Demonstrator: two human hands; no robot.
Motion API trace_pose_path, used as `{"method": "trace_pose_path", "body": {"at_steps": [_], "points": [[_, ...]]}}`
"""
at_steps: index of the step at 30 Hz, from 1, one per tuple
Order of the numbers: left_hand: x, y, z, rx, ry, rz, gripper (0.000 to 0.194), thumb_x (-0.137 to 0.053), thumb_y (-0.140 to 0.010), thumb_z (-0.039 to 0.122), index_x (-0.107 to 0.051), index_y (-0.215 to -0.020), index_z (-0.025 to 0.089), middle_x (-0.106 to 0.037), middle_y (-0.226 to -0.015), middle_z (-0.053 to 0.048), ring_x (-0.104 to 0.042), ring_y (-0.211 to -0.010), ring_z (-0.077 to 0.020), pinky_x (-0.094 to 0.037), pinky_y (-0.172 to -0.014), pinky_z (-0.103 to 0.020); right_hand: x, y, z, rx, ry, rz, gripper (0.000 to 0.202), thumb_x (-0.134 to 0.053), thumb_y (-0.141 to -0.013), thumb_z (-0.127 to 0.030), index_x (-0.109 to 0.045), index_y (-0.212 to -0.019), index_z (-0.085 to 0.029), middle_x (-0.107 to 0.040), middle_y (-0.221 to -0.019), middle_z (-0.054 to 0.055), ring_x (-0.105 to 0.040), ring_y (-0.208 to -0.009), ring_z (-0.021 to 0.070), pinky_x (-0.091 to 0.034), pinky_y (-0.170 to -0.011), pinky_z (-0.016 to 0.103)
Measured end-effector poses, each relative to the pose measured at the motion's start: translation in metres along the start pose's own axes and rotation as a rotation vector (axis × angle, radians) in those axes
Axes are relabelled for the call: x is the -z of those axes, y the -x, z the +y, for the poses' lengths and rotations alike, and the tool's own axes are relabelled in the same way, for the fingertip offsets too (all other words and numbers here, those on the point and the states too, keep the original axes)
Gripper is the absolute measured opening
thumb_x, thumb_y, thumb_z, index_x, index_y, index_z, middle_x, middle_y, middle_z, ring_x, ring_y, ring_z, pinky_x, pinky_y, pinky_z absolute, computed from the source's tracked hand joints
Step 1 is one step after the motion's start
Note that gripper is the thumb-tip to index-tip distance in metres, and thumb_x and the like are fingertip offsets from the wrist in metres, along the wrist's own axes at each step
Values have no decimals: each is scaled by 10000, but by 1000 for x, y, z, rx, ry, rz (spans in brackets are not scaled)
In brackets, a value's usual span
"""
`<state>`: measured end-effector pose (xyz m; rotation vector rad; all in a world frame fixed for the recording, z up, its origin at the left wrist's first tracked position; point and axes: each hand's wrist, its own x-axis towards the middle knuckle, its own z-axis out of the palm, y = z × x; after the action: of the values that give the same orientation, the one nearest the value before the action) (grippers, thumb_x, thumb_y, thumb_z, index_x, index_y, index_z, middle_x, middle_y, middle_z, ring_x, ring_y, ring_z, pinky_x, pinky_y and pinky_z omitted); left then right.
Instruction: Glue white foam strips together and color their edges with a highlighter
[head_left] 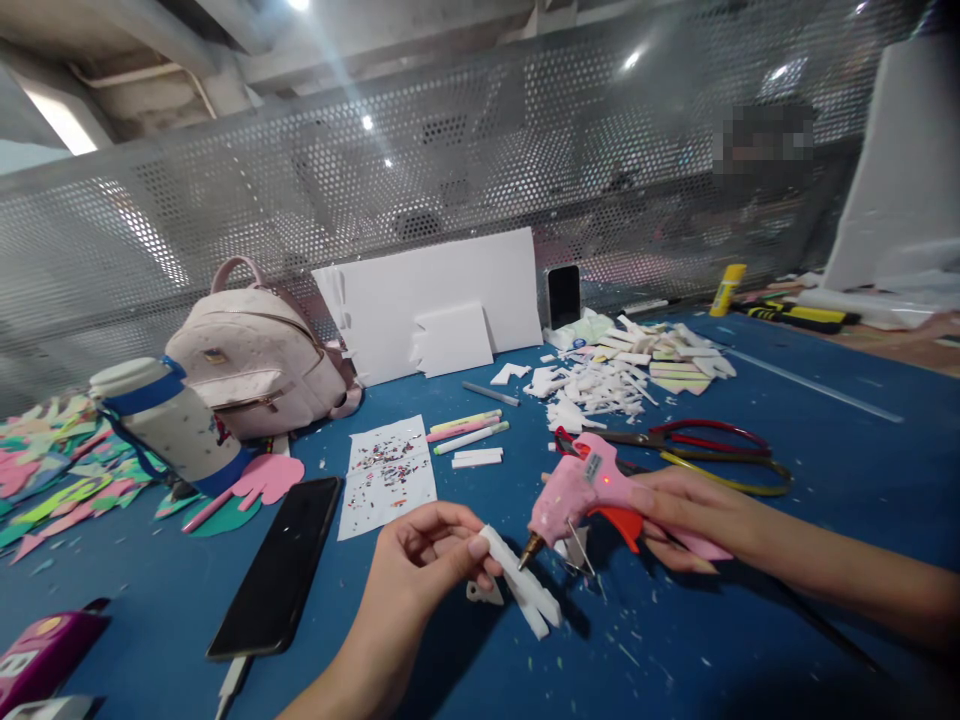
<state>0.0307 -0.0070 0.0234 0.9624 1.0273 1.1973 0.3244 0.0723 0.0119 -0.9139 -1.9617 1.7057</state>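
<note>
2 hands near the blue table's (825, 440) front edge | left hand (420, 560) pinches a white foam strip (521, 580) | right hand (686, 515) grips a pink glue gun (581, 490), nozzle touching the strip | risk: hot glue likely burns the close fingertips (480, 547).

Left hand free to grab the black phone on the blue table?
Probably not yet: left hand pinches a white foam strip. The black phone lies close beside it, path unobstructed.
</note>
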Motion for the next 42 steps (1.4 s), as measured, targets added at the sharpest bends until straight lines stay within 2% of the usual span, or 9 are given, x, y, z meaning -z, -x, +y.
{"method": "trace_pose_path", "body": {"at_steps": [11, 15, 27, 42], "points": [[0, -1, 0, -13, 13, 25, 394, -950, -666, 427, -715, -815, 147, -728, -661, -25, -660, -578, -86, -507, -602, -169, 2, -2, 6, 5, 5, 15, 602, -478, -951, -747, -594, -806, -175, -493, -467, -45, -308, -376, 71, -172, -390, 249], [2, -2, -2, -19, 17, 29, 388, -950, -668, 425, -718, -811, 149, -725, -654, -24, -658, -571, -85, -501, -600, -167, 1, -2, 4, 11, 8, 16, 596, -474, -958, -741, -586, -814, -173, -494, -467, -47, -295, -377, 70, -148, -384, 250], [3, -4, 0, -27, 17, 54, 398, -958, -646, 431, -726, -804, 150, -719, -641, -21, -654, -574, -92, -501, -596, -172, -1, 1, -5, -20, 42, 14, 606, -470, -967, -731, -599, -810, -160, -492, -484, -47, -322, -408, 66, -212, -420, 230], [3, -4, 5, -41, 33, 88, 396, -960, -644, 422, -718, -804, 151, -728, -652, -20, -647, -573, -77, -489, -587, -148, -2, 2, -12, -38, 5, -11, 600, -497, -944, -747, -569, -786, -172, -495, -500, -32, -326, -417, 70, -179, -431, 254]]}}
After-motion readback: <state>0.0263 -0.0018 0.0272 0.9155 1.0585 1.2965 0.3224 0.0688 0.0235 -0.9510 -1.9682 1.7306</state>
